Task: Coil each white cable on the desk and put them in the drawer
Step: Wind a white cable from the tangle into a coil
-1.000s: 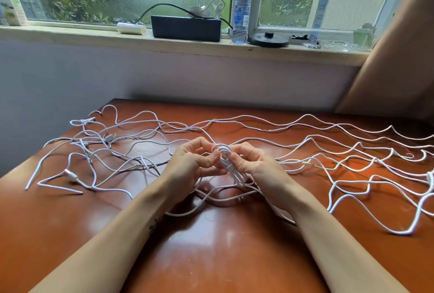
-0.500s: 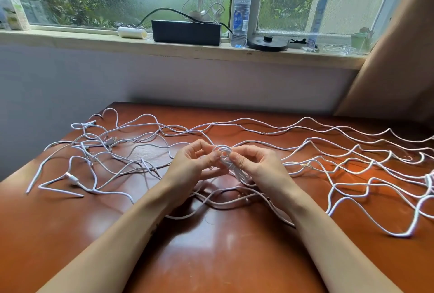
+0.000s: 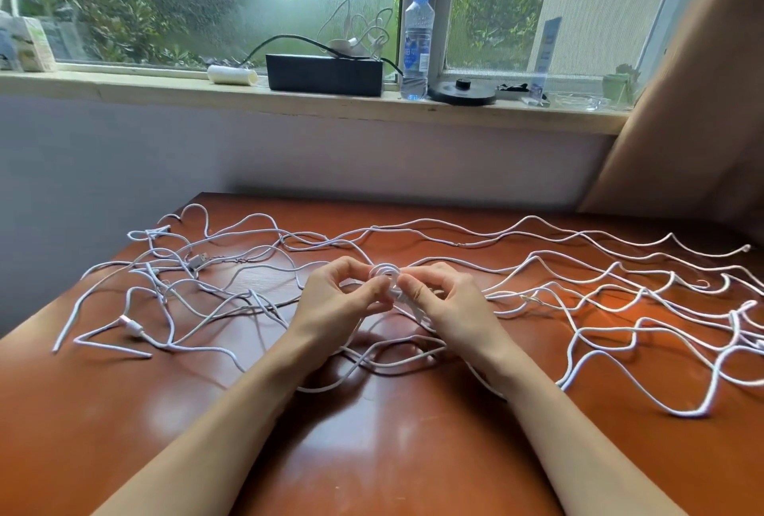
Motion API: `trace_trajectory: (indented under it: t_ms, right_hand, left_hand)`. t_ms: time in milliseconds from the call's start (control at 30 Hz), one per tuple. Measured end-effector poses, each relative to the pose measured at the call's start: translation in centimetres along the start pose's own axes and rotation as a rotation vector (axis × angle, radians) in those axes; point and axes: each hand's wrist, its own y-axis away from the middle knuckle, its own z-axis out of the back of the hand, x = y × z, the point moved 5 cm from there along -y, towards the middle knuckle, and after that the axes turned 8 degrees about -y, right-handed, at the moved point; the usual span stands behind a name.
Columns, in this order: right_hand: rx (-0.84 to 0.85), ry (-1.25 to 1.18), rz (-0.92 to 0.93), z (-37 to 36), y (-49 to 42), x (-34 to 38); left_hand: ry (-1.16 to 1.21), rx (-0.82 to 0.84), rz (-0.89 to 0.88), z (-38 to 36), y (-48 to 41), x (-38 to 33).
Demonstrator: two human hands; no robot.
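Several long white cables (image 3: 620, 308) lie spread in loose waves across the reddish-brown desk (image 3: 372, 453). At the desk's middle my left hand (image 3: 335, 304) and my right hand (image 3: 450, 304) meet, both pinching a small coil of white cable (image 3: 384, 273) held just above the surface. The coil's free length trails down under my wrists and loops on the desk in front of me. A USB plug (image 3: 198, 260) shows among the tangle at the left. No drawer is in view.
A wall and a window sill (image 3: 289, 99) stand behind the desk. On the sill are a black box (image 3: 324, 75), a water bottle (image 3: 416, 44), a white roll (image 3: 231, 75) and a black round lid (image 3: 462, 92). A brown curtain (image 3: 703, 102) hangs at the right.
Both hands stay together on the small coil at the desk's middle, with only slight finger shifts. The view has tilted a little, so the desk sits lower in frame.
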Motion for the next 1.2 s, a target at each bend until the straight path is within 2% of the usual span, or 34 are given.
trace_trajectory:
  t_ms: [100,300,433,600,900,1200]
  right_hand:
    - [0.030,0.173,0.119,-0.3,0.2,0.6]
    - [0.043,0.384,0.232,-0.2,0.6,1.6]
    - [0.016,0.457,0.231,0.6,1.4,3.5]
    - [0.007,0.535,0.233,4.2,3.1,5.0]
    - [-0.051,0.636,0.197,12.9,7.9,6.1]
    - [-0.183,0.732,0.099,21.9,13.3,6.0]
  left_hand:
    - [0.012,-0.078,0.018,0.4,0.2,-0.2]
    - [0.002,-0.209,0.044,1.7,1.0,-1.2]
    - [-0.012,-0.222,0.072,1.8,2.0,-1.4]
    - [-0.161,-0.077,0.040,-0.8,3.0,-2.8]
    - [-0.539,0.199,-0.260,-9.4,4.2,-5.1]
    - [-0.633,0.345,-0.413,-20.0,5.9,-6.3]
